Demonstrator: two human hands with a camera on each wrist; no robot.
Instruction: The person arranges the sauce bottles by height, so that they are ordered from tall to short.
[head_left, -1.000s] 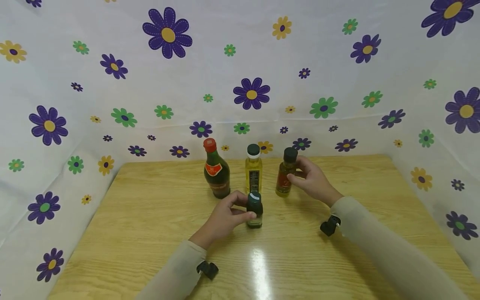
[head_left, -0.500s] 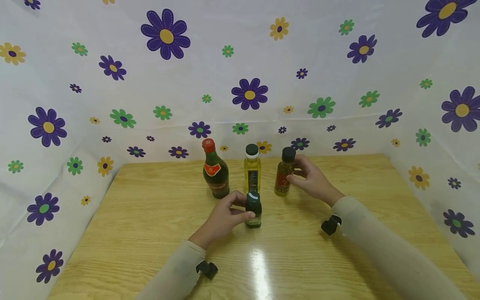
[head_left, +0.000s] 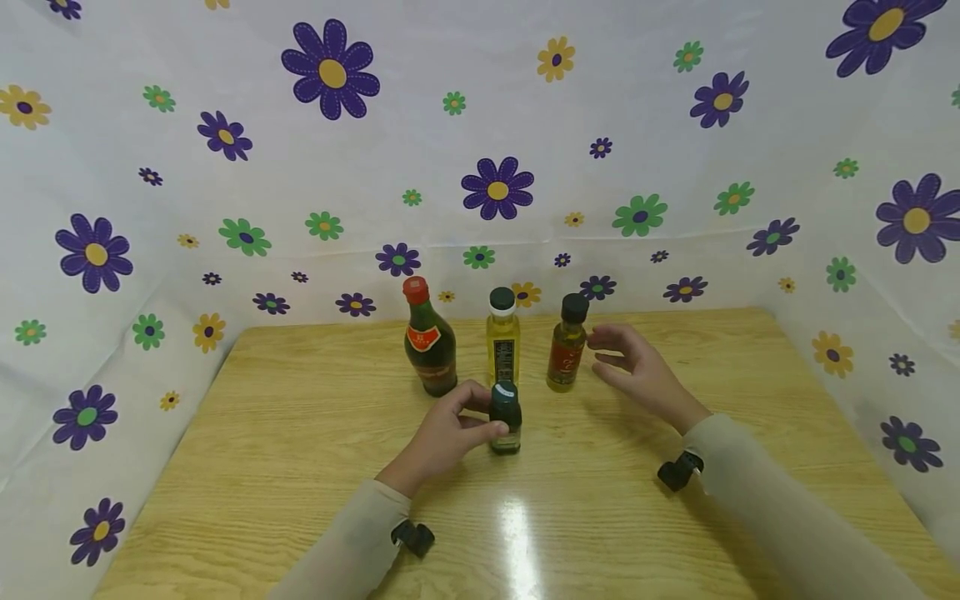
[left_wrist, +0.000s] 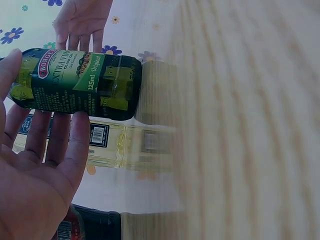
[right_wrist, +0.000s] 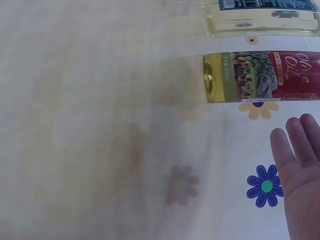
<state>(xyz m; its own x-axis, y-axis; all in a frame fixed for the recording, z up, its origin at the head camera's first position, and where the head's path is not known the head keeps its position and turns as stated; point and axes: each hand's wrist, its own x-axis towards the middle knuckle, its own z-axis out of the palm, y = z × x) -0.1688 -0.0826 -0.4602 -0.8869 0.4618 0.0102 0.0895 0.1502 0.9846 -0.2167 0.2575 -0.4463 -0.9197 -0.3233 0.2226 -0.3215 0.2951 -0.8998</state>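
My left hand (head_left: 445, 436) holds a small dark green olive oil bottle (head_left: 506, 414) between thumb and fingers; it stands upright on the table. In the left wrist view its green label (left_wrist: 67, 75) reads extra virgin olive oil. A red-labelled olive oil bottle (head_left: 565, 354) with a black cap stands farther back to the right. Just right of that bottle is my right hand (head_left: 648, 379), apart from it, fingers spread and holding nothing. The right wrist view shows a gap between those fingers (right_wrist: 285, 152) and the red label (right_wrist: 300, 75).
Behind the small bottle stands a clear bottle of yellow oil (head_left: 503, 337) with a dark green cap. Left of it is a dark bottle with a red cap (head_left: 431, 354). All stand on a wooden table (head_left: 300, 450), backed by a flower-printed cloth (head_left: 420, 150).
My right hand has let go of the red-labelled olive oil bottle and drawn back a little to the right. The left hand keeps its hold on the small bottle.
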